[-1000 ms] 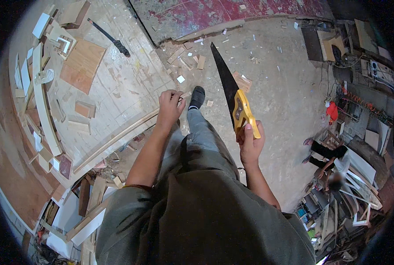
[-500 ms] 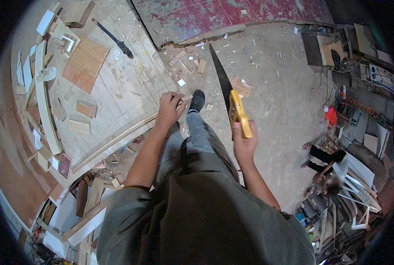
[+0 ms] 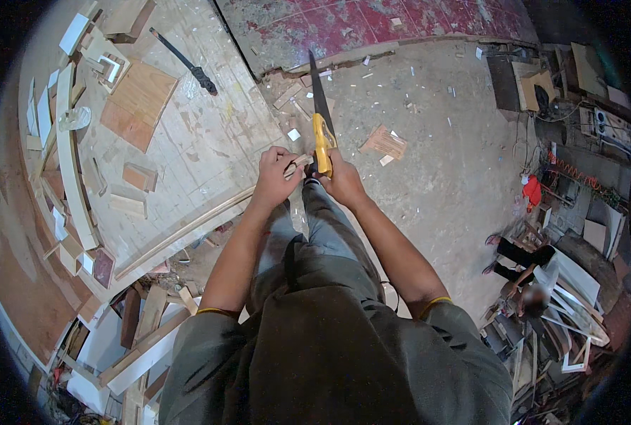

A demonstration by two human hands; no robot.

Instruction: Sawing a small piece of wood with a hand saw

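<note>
The right hand [image 3: 341, 177] has its fingers wrapped around the yellow handle of a saw [image 3: 322, 134], whose dark blade points away from the body, over the floor [image 3: 443, 198]. The left hand [image 3: 274, 177] has its fingers curled down on a long wooden strip [image 3: 202, 222], gripping it near one end. That end sticks out past the fingers, just beside the saw's handle; at this angle I cannot tell whether the blade touches the wood. The rest of the strip lies along the near edge of a pale wooden table [image 3: 202, 142].

On the table, to the left, are a brown board [image 3: 140, 103], two small wood blocks lying near each other, and a dark stick [image 3: 179, 59] with one thick end. A white square [image 3: 293, 134] lies on the floor just beyond the left hand, and a flat wood scrap [image 3: 386, 142] lies further right. Far to the right, another person [image 3: 524, 258] is bent beside a heap of boards and frames.
</note>
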